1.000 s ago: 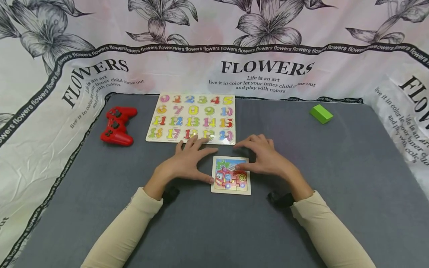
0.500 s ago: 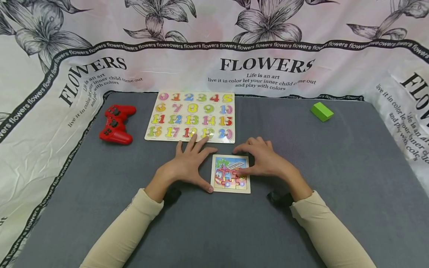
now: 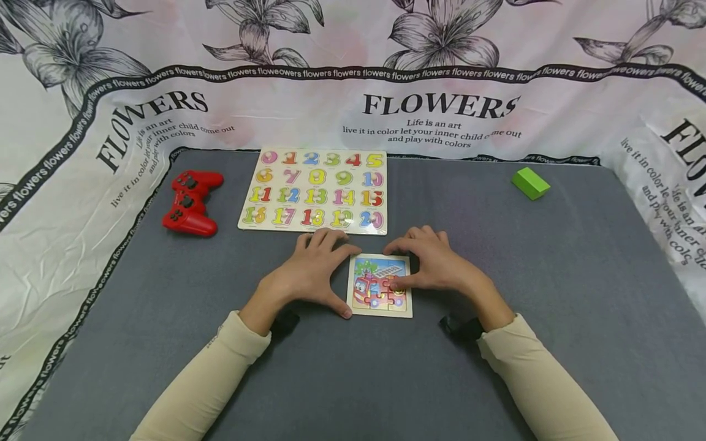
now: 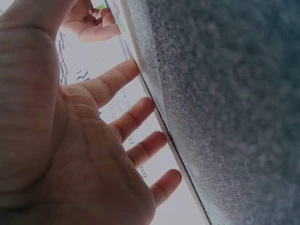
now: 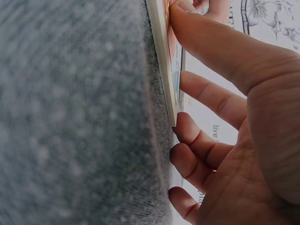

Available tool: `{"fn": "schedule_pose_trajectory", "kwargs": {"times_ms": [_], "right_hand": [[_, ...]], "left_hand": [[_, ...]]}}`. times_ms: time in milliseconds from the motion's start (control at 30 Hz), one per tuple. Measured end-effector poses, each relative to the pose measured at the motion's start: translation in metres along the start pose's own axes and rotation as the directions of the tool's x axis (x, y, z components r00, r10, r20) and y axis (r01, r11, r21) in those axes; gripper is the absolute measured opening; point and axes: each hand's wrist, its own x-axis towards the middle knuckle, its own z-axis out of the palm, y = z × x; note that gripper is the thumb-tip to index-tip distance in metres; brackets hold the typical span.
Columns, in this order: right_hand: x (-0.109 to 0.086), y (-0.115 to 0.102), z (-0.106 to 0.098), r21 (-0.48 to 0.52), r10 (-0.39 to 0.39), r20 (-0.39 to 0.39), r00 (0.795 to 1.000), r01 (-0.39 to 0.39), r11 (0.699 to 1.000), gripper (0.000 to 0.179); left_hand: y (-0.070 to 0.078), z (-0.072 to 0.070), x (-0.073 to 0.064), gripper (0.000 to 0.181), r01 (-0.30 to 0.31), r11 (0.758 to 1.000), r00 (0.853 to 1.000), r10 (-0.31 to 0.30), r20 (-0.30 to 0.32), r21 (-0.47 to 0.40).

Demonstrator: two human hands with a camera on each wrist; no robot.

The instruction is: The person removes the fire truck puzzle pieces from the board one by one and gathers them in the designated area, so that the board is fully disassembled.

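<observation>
A small square jigsaw puzzle (image 3: 380, 300) with a red fire truck picture lies flat on the grey table. At its left side, the left hand (image 3: 300, 272) has its thumb by the near corner and its index finger by the far corner, the other fingers spread on the table. The right hand (image 3: 436, 260) rests its thumb on the puzzle's right part, covering some of the picture. Its index finger is by the top edge. In the right wrist view, the right thumb (image 5: 206, 33) lies on the puzzle face, and the other fingers are slightly bent near the puzzle's edge (image 5: 164, 70).
Behind the left hand lies a number board (image 3: 325, 187) with coloured numerals. A red game controller (image 3: 192, 204) sits at the far left, a green block (image 3: 531, 183) at the far right. A flowered cloth (image 3: 309, 110) hangs along the back of the grey table (image 3: 353, 380).
The right thumb has shifted slightly down and right on the puzzle, uncovering the ladder picture. The left hand's fingers have drawn back from the number board and bent a little; its thumb has slid nearer.
</observation>
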Motion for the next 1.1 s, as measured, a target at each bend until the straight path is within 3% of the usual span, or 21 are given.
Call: {"fn": "schedule_pose_trajectory", "kwargs": {"times_ms": [400, 1100], "right_hand": [[0.0001, 0.0043, -0.0029, 0.024, 0.0, 0.021, 1.0, 0.0, 1.0, 0.055], [0.0005, 0.0031, -0.0041, 0.0, 0.004, 0.056, 0.998, -0.004, 1.0, 0.062]], "left_hand": [[-0.0047, 0.0009, 0.0026, 0.11, -0.023, 0.999, 1.0, 0.022, -0.021, -0.031], [-0.0076, 0.001, 0.0027, 0.111, -0.006, 0.999, 1.0, 0.005, -0.014, -0.044]]}}
